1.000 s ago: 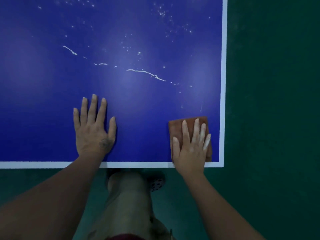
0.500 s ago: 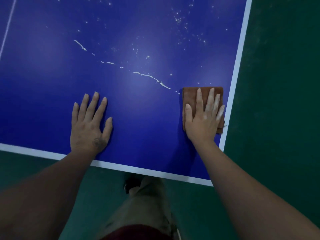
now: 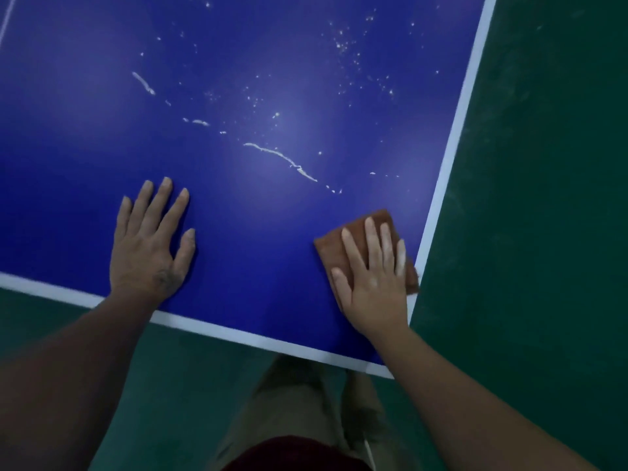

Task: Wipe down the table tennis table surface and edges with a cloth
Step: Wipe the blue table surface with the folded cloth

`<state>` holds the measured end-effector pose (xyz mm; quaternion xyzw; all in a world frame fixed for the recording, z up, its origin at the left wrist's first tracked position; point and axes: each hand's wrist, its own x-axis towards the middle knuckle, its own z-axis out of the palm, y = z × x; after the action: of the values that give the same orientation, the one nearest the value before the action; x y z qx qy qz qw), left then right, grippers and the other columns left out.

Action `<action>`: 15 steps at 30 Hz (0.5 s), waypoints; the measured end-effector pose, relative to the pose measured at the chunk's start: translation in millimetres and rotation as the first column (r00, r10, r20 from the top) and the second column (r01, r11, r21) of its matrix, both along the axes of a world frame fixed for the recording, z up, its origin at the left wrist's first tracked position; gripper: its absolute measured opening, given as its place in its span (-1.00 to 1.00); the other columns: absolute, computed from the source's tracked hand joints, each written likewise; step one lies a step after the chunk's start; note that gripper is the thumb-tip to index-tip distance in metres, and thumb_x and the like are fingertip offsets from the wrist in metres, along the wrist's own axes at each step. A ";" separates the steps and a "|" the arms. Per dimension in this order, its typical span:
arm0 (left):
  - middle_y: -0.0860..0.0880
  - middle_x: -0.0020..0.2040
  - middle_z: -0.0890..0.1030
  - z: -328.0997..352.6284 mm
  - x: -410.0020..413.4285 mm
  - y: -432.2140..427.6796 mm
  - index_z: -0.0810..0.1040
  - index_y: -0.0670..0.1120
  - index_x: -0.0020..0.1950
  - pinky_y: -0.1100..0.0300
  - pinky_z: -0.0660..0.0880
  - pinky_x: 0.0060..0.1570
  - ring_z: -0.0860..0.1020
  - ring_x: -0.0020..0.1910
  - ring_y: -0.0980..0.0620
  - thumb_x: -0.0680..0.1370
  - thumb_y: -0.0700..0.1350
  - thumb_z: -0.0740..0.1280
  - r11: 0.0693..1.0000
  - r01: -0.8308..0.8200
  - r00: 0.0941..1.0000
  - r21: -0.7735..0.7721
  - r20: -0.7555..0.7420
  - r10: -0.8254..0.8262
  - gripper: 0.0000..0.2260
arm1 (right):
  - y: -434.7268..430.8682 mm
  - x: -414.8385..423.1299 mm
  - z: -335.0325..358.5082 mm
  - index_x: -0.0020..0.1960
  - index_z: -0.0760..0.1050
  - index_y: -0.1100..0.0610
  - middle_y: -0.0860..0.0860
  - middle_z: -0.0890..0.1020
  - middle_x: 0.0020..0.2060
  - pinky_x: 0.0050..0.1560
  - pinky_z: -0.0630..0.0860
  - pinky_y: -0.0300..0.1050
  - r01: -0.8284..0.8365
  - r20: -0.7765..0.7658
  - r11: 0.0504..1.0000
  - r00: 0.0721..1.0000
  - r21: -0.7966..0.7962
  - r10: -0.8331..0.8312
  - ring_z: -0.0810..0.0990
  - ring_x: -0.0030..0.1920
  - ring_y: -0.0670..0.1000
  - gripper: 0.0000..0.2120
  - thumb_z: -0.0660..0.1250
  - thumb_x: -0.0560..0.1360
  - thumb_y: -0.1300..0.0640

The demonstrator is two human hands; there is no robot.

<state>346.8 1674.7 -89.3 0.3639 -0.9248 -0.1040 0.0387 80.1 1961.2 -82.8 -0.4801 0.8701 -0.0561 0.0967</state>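
Observation:
The blue table tennis table (image 3: 258,232) fills the upper view, with white lines along its near and right edges. A folded brown cloth (image 3: 331,244) lies flat near the table's right corner. My right hand (image 3: 373,280) presses on the cloth with straight, spread fingers, close to the right edge line (image 3: 441,185). My left hand (image 3: 149,243) rests flat on the bare blue surface to the left, fingers spread, just inside the near edge line (image 3: 238,334). White streaks (image 3: 282,158) and scattered specks (image 3: 346,49) mark the surface beyond both hands.
Green floor (image 3: 543,198) lies to the right of the table and below its near edge. My legs in tan trousers (image 3: 299,402) stand at the table's near edge by the corner.
My right hand has drawn the cloth back toward the near right corner after having pushed it forward along the right edge. The left hand stays flat in place. The view has tilted.

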 end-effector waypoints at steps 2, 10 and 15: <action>-0.03 0.79 0.10 2.2 -0.3 3.7 0.16 0.02 0.78 -0.23 -0.02 0.73 0.03 0.78 -0.11 0.76 0.12 0.10 1.000 -0.018 1.000 -0.014 0.005 0.019 -0.42 | -25.1 -25.1 -1.5 0.73 0.18 -0.04 0.12 0.07 0.74 0.67 -0.02 0.39 -0.027 -0.019 0.999 0.999 -0.043 0.026 -0.02 0.74 0.20 -0.40 0.12 0.74 -0.19; -0.11 0.79 0.08 8.5 -38.0 60.7 0.13 -0.02 0.79 -0.18 -0.09 0.74 -0.01 0.78 -0.17 0.80 0.04 0.04 0.915 -0.404 0.913 0.017 0.060 0.402 -0.47 | -27.2 -34.2 -2.5 0.73 0.18 0.00 0.16 0.09 0.73 0.68 -0.01 0.37 0.122 -0.051 0.988 0.991 -0.091 -0.127 0.03 0.73 0.24 -0.40 0.12 0.75 -0.18; -0.07 0.81 -0.02 9.6 -86.4 137.6 0.04 0.06 0.80 -0.19 -0.13 0.74 -0.08 0.78 -0.17 0.81 0.14 -0.07 0.767 -0.641 0.762 0.007 0.120 0.636 -0.46 | 39.8 15.6 -7.9 0.73 0.19 -0.01 0.13 0.07 0.74 0.67 0.00 0.41 -0.259 0.069 0.955 0.960 -0.143 0.270 0.02 0.74 0.23 -0.39 0.16 0.74 -0.18</action>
<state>260.4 1812.3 -79.7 0.6628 -0.7437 -0.0862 0.0118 95.7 2001.0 -90.7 -0.5947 0.7872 -0.1215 0.1090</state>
